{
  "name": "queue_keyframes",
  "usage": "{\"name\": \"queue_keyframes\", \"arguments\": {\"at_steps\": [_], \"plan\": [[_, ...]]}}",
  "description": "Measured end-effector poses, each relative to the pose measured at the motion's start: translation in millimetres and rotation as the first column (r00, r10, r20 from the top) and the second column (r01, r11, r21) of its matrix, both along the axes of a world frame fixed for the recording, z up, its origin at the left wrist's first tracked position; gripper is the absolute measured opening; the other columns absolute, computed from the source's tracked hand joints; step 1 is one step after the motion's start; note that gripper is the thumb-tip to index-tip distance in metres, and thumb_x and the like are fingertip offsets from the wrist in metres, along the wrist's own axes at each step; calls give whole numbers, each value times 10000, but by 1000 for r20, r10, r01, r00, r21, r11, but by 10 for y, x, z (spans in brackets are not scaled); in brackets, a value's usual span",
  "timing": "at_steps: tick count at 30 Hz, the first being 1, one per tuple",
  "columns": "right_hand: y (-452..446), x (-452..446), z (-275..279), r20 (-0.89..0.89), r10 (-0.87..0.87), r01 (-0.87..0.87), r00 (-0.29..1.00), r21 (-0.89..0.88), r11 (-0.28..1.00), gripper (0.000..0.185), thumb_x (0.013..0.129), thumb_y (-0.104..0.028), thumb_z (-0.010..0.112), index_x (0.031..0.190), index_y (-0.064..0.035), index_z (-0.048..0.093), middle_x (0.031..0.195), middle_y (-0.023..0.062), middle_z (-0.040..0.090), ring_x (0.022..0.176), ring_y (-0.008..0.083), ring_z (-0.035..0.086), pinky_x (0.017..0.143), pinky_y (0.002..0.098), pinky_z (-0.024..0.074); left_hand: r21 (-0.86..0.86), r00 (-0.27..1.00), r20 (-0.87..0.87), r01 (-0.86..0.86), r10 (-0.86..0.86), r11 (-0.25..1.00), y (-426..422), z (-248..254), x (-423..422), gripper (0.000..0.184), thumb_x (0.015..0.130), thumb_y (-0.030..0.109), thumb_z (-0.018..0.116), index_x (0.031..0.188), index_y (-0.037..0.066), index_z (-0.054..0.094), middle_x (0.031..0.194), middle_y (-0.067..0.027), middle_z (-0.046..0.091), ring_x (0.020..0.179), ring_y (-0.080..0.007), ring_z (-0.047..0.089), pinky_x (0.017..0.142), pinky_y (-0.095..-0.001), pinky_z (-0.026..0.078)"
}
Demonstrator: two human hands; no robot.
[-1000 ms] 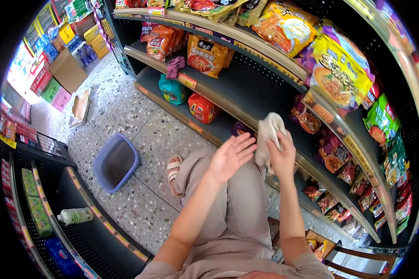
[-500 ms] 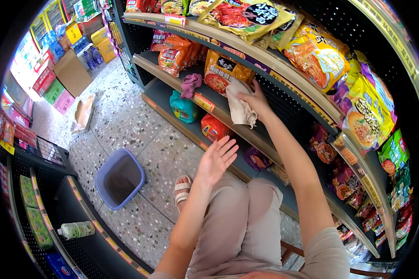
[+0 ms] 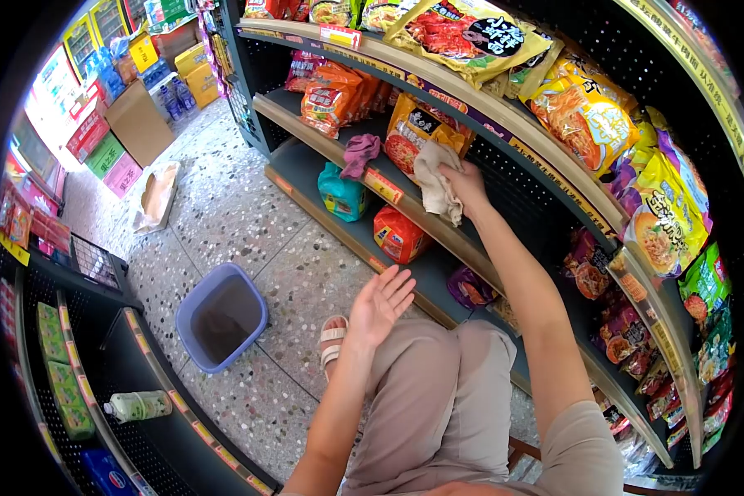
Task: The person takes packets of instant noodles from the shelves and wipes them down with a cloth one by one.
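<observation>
My right hand is closed around a beige cloth over the middle shelf. Right behind the cloth stands an orange noodle packet, partly covered by it. My left hand hangs palm up above my knee, fingers stretched out and holding nothing. Near it on the bottom shelf are a red packet and a purple packet. A crumpled pink-purple cloth drapes over the middle shelf's front edge, above a teal packet.
A blue-purple bin with dark water stands on the speckled floor. An open carton and stacked boxes are farther back. The upper shelf holds large noodle bags. Another shelf at left carries a bottle.
The view has shifted slightly, so the shelves sit farther right. My right hand has moved the cloth a little along the shelf, beside the orange packet. My left hand stays palm up.
</observation>
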State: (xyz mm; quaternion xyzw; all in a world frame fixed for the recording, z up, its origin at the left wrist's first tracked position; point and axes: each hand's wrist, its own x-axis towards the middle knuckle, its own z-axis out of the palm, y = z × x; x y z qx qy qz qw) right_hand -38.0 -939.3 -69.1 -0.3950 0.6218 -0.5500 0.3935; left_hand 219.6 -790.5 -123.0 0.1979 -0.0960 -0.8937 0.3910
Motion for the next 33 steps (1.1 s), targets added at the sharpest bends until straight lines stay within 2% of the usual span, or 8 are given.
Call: {"name": "queue_keyframes", "arguments": {"at_steps": [2,8,14,20,26,27,30,33], "plan": [[79,-20,23,-55,-25,23,998,-40,999,268,804,-119,662,1033,17,631,884,65,661,751,127,612,675,263,480,12,1000,-2,0,0,1000,54,12,34,494,966,381,394,1333,50,396,1387,-145,418,1269,-286,418,1048,-405,337],[815,79,469,-615,-146,-102,775,-350,931,234,740,-77,637,956,15,645,835,129,611,769,242,615,697,299,466,-24,999,35,-16,17,1000,238,79,55,514,967,374,399,1358,44,356,1396,-159,402,1282,-303,401,1055,-422,333],[1898,179,1026,-672,-67,-207,738,-319,925,228,681,0,601,904,22,644,858,96,588,800,215,585,728,290,456,-200,989,150,28,3,979,429,194,22,560,968,407,391,1394,53,306,1422,-139,371,1307,-281,367,1065,-409,311],[2957,240,1158,-382,135,-205,914,-150,967,204,683,9,608,880,28,659,839,69,566,787,167,560,706,277,444,-338,948,261,-88,183,937,585,244,-76,620,961,490,362,1414,74,276,1425,-111,371,1313,-264,351,1069,-415,298],[3549,98,806,186,142,-135,972,-48,990,215,752,5,630,961,53,652,929,24,569,856,135,574,773,254,450,-465,992,119,27,32,885,884,240,-101,677,933,538,389,1384,40,312,1388,-96,416,1286,-261,386,1078,-433,282],[3608,50,738,245,131,-126,961,-39,991,242,784,6,605,1018,62,630,964,38,612,872,146,612,790,258,477,-526,998,40,61,-47,848,914,217,-88,583,932,421,494,1335,17,374,1310,-97,491,1206,-251,477,1025,-416,369],[3744,-69,603,451,32,-60,892,48,997,261,803,8,585,1057,65,607,968,81,651,842,161,642,759,272,508,-565,926,371,288,-73,773,1044,196,-144,403,932,209,548,1262,1,449,1220,-81,547,1105,-179,539,952,-321,433],[3800,-97,524,528,9,-15,849,7,1000,275,817,-18,599,1080,63,593,962,108,667,815,166,657,738,282,526,-449,971,231,159,-58,879,1189,268,-339,385,885,110,609,1226,-5,471,1143,-65,579,1030,-149,572,886,-294,477]]}}
